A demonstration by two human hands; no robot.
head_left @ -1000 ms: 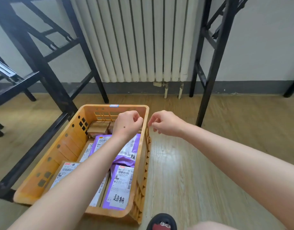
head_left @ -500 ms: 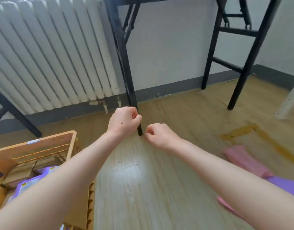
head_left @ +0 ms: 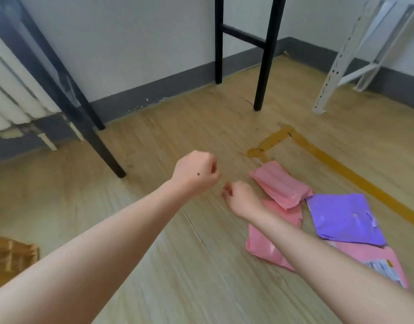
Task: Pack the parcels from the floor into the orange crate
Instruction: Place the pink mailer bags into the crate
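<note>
Now my left hand (head_left: 196, 174) and right hand (head_left: 242, 199) are both clenched, holding nothing; pink parcels (head_left: 280, 183) and purple parcel (head_left: 346, 218) lie on floor (head_left: 201, 288) just right of right hand.

Soft even daylight, pale sheen on the wood floor (head_left: 196, 272), slight motion blur, wide-angle bowing at edges

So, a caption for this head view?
Left hand and right hand, both empty, near pink parcels and a purple parcel on the floor.
</note>
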